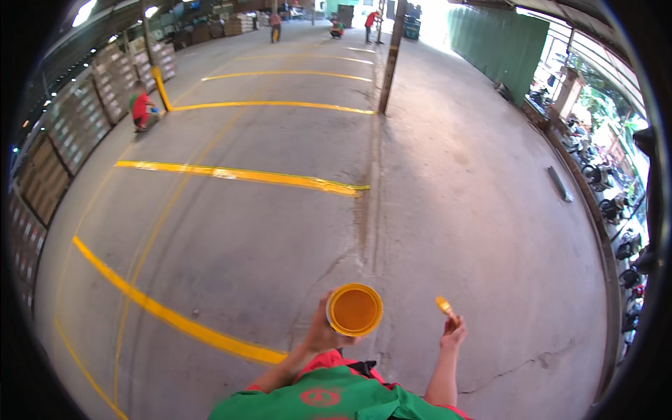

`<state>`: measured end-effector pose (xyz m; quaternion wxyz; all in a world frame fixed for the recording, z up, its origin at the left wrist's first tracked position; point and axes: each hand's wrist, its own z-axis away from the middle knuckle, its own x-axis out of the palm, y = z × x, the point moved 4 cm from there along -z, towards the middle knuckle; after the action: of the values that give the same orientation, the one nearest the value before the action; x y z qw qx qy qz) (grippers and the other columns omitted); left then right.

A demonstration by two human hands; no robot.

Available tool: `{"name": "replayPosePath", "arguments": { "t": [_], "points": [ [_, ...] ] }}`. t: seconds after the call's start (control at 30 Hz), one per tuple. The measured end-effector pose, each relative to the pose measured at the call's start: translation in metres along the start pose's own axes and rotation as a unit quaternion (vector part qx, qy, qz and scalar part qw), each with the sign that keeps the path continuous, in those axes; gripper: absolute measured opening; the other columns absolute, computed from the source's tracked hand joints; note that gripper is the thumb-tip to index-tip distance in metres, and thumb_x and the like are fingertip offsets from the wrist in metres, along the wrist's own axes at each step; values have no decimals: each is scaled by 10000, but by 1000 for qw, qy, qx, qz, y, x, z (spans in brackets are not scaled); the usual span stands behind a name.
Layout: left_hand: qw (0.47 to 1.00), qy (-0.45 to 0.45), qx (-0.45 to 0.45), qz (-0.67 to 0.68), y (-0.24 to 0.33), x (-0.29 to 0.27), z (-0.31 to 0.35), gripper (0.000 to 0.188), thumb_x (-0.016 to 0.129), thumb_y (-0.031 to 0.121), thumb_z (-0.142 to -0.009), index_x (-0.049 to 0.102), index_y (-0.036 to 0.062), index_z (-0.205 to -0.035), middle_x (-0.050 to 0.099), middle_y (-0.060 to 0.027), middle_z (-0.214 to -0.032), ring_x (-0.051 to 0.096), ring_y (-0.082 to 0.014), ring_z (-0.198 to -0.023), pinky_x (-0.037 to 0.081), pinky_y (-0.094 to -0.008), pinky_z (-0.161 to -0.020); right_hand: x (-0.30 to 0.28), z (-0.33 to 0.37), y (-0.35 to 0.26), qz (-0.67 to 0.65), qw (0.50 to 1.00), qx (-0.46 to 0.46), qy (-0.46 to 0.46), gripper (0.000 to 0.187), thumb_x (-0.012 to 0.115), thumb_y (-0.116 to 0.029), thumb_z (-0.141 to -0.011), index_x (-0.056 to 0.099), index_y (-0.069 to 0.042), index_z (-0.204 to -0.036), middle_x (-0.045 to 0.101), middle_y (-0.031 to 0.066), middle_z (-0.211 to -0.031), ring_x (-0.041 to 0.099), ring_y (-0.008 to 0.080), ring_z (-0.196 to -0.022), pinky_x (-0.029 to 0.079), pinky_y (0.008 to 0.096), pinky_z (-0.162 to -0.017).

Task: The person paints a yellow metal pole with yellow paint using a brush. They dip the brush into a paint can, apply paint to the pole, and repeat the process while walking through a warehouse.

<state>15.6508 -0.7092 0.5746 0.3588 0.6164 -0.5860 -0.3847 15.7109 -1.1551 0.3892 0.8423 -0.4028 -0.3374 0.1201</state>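
Yellow paint tub partly hides the left hand gripping it; the right hand grasps a brush.

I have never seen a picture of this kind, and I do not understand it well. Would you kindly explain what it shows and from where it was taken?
There is no machine here, only a person working with two bare hands. The one picture comes from a wide fisheye camera, the left of two worn on the head, looking down. That is why straight edges bend near the rim; left in the picture is the person's left.

The left hand holds a round container of orange-yellow paint. The right hand holds a small brush with yellow bristles, apart from the container.

On the grey floor ahead are yellow stripes. Another person crouches at the far left, beside stacked goods.
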Motion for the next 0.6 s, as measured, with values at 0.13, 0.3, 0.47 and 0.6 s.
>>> {"name": "replayPosePath", "arguments": {
  "t": [0.13,0.3,0.47,0.6],
  "points": [
    [999,-32,-34,-11,-39,-11,-157,1151,1001,134,-597,274,26,-1482,517,-139,-1410,535,-257,-1324,447,-426,-1104,-41,-49,12,51,981,9,187,158,662,-218,-955,666,-61,-942,685,59,-853,660,167,-704,553,266,-597],
    [999,-45,13,-10,-109,25,-335,1117,989,208,-613,307,27,-1480,552,-140,-1359,568,-259,-1266,441,-412,-1090,-83,-58,34,42,918,36,392,195,641,-205,-934,575,-27,-981,625,102,-819,620,217,-623,548,296,-533],
    [998,-58,-6,-12,-190,95,-481,1119,971,145,-645,239,35,-1485,531,-138,-1391,549,-245,-1298,440,-423,-1103,-33,-154,71,68,882,111,452,230,621,-243,-949,585,-16,-958,609,94,-783,611,205,-601,534,288,-512],
    [994,-62,-68,66,-253,164,-592,1116,974,167,-638,266,55,-1492,544,-133,-1381,535,-254,-1311,421,-435,-1121,64,-325,41,34,923,77,376,239,639,-250,-957,571,-21,-948,604,88,-750,603,194,-580,508,292,-487]
  ]
}}
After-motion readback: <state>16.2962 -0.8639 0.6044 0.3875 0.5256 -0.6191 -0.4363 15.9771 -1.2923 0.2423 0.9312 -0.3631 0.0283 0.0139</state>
